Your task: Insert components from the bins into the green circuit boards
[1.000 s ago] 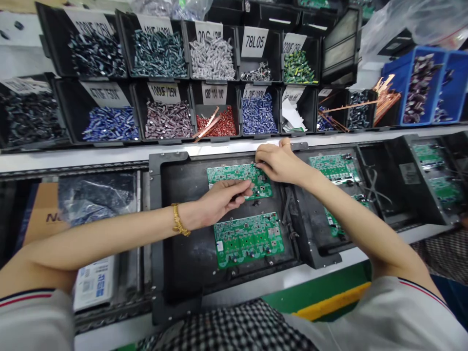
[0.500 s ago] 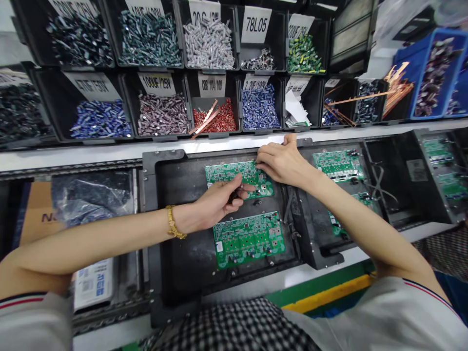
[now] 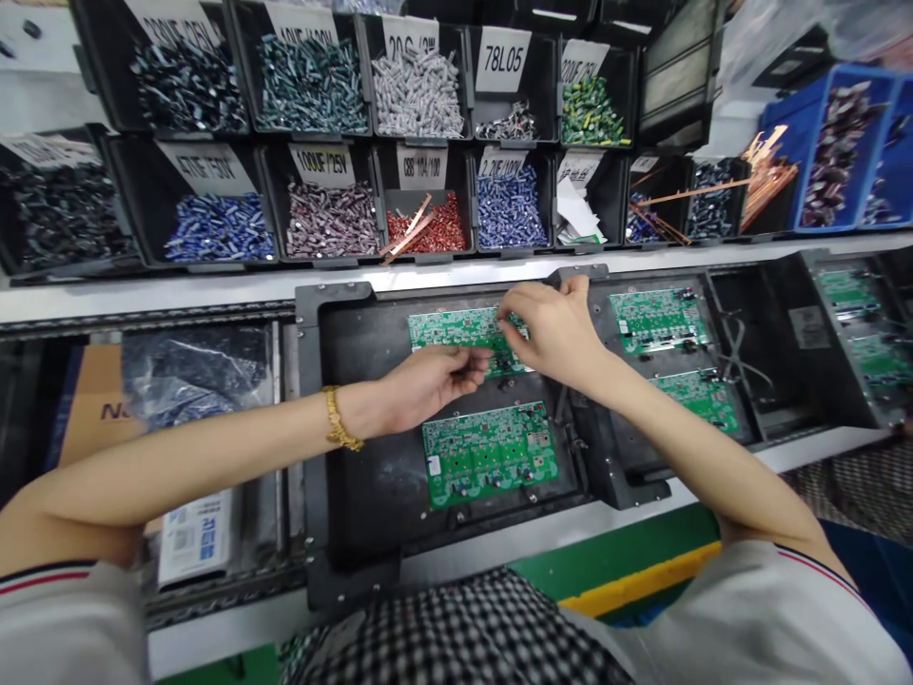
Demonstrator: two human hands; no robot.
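Note:
A black carrier tray (image 3: 357, 419) lies in front of me with two green circuit boards in it. Both hands are over the upper board (image 3: 446, 328). My left hand (image 3: 428, 381), with a gold bracelet at the wrist, is cupped with thumb and fingers pinched, seemingly around small dark parts that are mostly hidden. My right hand (image 3: 549, 328) rests its fingertips on the right part of that board, and I cannot tell whether they pinch a small part. The lower board (image 3: 489, 452) lies untouched nearer me.
Two rows of labelled black bins (image 3: 320, 190) with small components stand behind the tray. A second tray (image 3: 720, 314) with more green boards lies to the right. Blue crates (image 3: 834, 152) are at the far right. A box and plastic bag (image 3: 192, 371) sit on the left.
My right hand has slid slightly left and toward me over the upper board. My left hand stays at the board's lower edge. The view has shifted a little.

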